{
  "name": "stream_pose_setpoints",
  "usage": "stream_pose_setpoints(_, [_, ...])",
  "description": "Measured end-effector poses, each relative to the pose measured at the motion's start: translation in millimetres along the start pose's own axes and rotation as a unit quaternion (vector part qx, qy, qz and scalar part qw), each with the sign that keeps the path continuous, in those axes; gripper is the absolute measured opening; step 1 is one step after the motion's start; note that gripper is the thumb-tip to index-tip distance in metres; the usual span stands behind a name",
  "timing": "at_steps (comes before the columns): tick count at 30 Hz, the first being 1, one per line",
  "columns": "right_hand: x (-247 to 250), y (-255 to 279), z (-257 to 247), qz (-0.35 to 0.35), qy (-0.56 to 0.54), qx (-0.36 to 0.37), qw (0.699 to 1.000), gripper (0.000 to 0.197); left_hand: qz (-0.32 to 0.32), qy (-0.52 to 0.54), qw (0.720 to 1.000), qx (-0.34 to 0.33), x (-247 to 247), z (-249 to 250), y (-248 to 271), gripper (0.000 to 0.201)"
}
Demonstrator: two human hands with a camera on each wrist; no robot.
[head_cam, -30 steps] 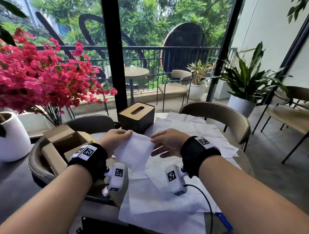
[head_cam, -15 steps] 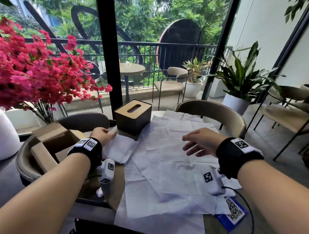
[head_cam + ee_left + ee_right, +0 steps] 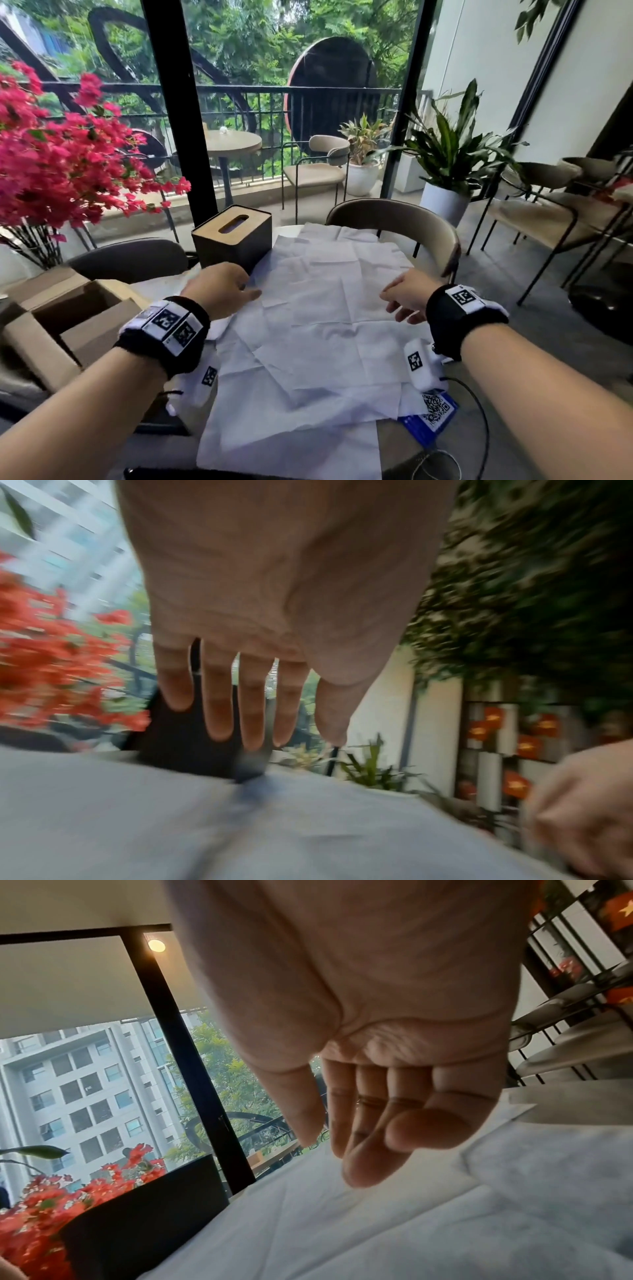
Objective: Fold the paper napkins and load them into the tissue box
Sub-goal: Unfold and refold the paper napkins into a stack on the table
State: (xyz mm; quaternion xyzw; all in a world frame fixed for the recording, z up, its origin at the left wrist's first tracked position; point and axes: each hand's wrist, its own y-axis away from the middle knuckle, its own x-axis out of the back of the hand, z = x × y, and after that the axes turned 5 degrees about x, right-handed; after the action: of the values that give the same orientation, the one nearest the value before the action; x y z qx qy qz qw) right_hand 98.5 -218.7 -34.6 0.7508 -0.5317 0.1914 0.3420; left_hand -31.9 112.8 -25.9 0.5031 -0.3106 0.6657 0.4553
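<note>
Several unfolded white napkins [image 3: 325, 329] lie spread over the small table. The dark tissue box [image 3: 233, 240], with a slotted wooden lid, stands at their far left corner. My left hand [image 3: 226, 287] hovers just in front of the box at the top sheet's left edge, fingers straight and holding nothing; the left wrist view shows the same left hand [image 3: 253, 731]. My right hand [image 3: 407, 298] is over the sheet's right edge, and its fingers [image 3: 363, 1137] hang loosely curled and empty. A folded napkin [image 3: 219, 330] peeks out under my left wrist.
An open cardboard box [image 3: 68, 318] sits on the chair to my left. Pink flowers [image 3: 61, 164] in a white pot stand beyond it. A blue QR card [image 3: 431, 414] lies at the near right under the sheets. A beige chair back [image 3: 411, 222] rises behind the table.
Both hands let go of the folded napkin, which the left hand set down at the left. The right hand swung to the sheet's right edge, the left back to its left edge.
</note>
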Motion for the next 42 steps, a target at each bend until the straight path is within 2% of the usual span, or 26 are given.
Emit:
stream_pose_setpoints(4, [6,0,12,0.051,0.069,-0.017,0.996,0.03,-0.068,-0.013,0.996,-0.051,-21,61,15,0.041])
stream_pose_setpoints(6, [8,2,18,0.057,0.103,-0.014,0.993,0.029,-0.079,-0.048,0.994,-0.052,-35,79,17,0.049])
stream_pose_setpoints(8, [8,5,24,0.043,0.116,-0.01,0.992,0.03,-0.084,-0.082,0.993,-0.033,-43,92,20,0.054])
stream_pose_setpoints(14, [6,5,42,0.027,0.037,-0.019,0.999,0.033,-0.122,-0.102,0.987,0.032,-59,102,16,0.06])
stream_pose_setpoints(21, [3,6,40,0.014,-0.001,-0.043,0.999,0.045,-0.105,-0.11,0.987,0.057,-63,102,15,0.057])
stream_pose_setpoints(24, [-2,7,38,-0.001,0.052,-0.041,0.998,0.045,-0.095,-0.11,0.987,0.065,-66,103,16,0.049])
stream_pose_setpoints(30, [-14,6,36,0.013,0.128,-0.009,0.992,0.045,-0.076,-0.106,0.99,0.058,-69,102,16,0.035])
stream_pose_setpoints(32, [-17,7,35,0.015,0.143,-0.004,0.99,0.044,-0.063,-0.078,0.993,0.067,-71,98,14,0.038])
stream_pose_setpoints(36, [-19,6,36,0.011,0.151,0.009,0.988,0.04,-0.013,0.002,0.999,0.052,-75,92,0,0.064])
stream_pose_setpoints(39, [-18,6,38,0.007,0.156,0.017,0.988,0.033,-0.016,-0.036,0.999,0.017,-75,100,-19,0.082])
stream_pose_setpoints(42, [-20,7,39,0.012,0.162,0.027,0.986,0.027,-0.044,-0.07,0.996,0.023,-76,112,-39,0.078])
